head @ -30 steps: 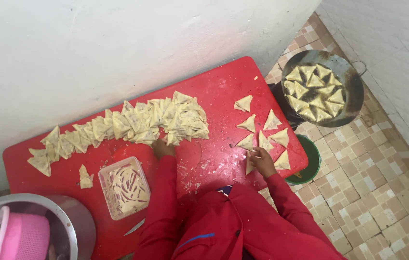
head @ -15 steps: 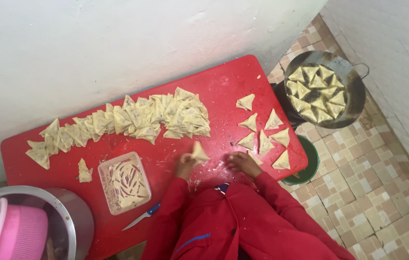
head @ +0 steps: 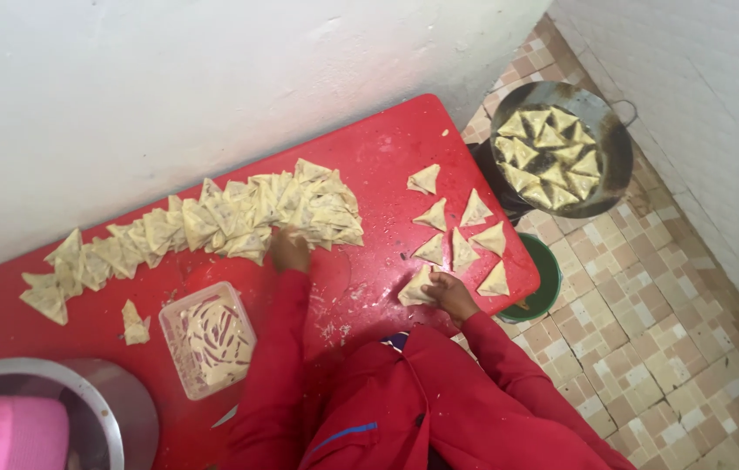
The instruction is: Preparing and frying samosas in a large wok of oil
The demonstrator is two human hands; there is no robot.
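Observation:
A long heap of folded triangular pastries [head: 239,213] lies along the back of the red table [head: 369,148]. My left hand [head: 289,251] rests at the heap's front edge, fingers curled on the pastries; whether it grips one I cannot tell. My right hand [head: 455,294] holds one triangular pastry [head: 415,287] down on the table near the front right edge. Just beyond it, several separate triangles [head: 461,235] are laid out in rows. Both of my sleeves are red.
A dark wok [head: 613,130] full of triangles sits on the tiled floor to the right, with a green bowl [head: 548,292] beside the table's corner. A clear plastic tub [head: 179,322] with filling, a loose triangle [head: 134,322] and a metal basin [head: 125,409] holding a pink container [head: 21,435] are at the left.
My left hand carried a triangle from mid-table, handed it over, and went back to the heap. My right hand now holds that triangle near the laid-out rows.

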